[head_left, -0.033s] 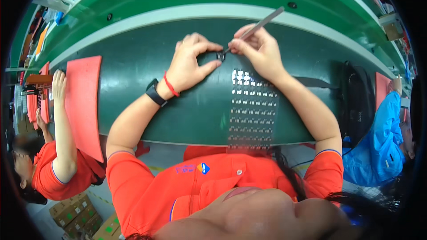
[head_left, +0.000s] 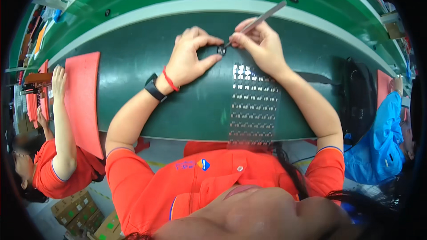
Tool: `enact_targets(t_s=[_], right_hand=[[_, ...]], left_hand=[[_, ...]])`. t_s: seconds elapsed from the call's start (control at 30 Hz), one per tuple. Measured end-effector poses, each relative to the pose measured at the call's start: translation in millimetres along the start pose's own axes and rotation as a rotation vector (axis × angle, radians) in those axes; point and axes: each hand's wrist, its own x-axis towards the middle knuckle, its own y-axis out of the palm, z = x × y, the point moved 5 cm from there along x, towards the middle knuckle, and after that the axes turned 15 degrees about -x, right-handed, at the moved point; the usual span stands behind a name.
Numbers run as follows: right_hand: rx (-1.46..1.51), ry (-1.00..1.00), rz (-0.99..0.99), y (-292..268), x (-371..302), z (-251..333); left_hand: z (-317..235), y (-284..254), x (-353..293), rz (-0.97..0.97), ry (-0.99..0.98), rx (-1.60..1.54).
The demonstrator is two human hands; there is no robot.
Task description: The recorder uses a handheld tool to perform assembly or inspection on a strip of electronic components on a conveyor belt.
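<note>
My left hand (head_left: 190, 56) lies on the green bench, thumb and forefinger closed on either side of a small black part (head_left: 221, 50). Fine detail on that part is too small to make out. In my right hand (head_left: 262, 44) is a pair of grey metal tweezers (head_left: 269, 12), held like a pen and tilted up to the right. Their lower tip reaches the right side of the black part. Below my right hand, a clear sheet (head_left: 253, 100) bears rows of small pale and dark pieces and overhangs the bench's near edge.
A pink mat (head_left: 82, 102) lies at the left, beside a co-worker's arm (head_left: 62, 106). A black bag (head_left: 359, 100) with a strap (head_left: 316, 78) rests at the right, near a person in a blue sleeve (head_left: 378, 133). Cardboard boxes (head_left: 73, 211) stand on the floor.
The whole view has shifted slightly, so the bench sits a little higher. My hands keep their grips, and the tweezers' tip stays at the black part.
</note>
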Motion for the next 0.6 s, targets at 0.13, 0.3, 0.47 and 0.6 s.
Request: enact_targets(t_s=[0.13, 0.3, 0.47, 0.6], right_hand=[[-0.043, -0.011, -0.001, 1, -6, 0], [-0.267, -0.160, -0.030, -2, -9, 8], [-0.154, -0.108, -0.010, 0, -10, 4], [0.091, 0.067, 0.009, 0, -6, -1]], left_hand=[[5, 5, -2, 0.003, -0.040, -0.034], [6, 5, -2, -0.004, -0.046, -0.028], [4, 5, -5, -0.009, -0.028, -0.020], [2, 3, -3, -0.006, -0.028, 0.008]])
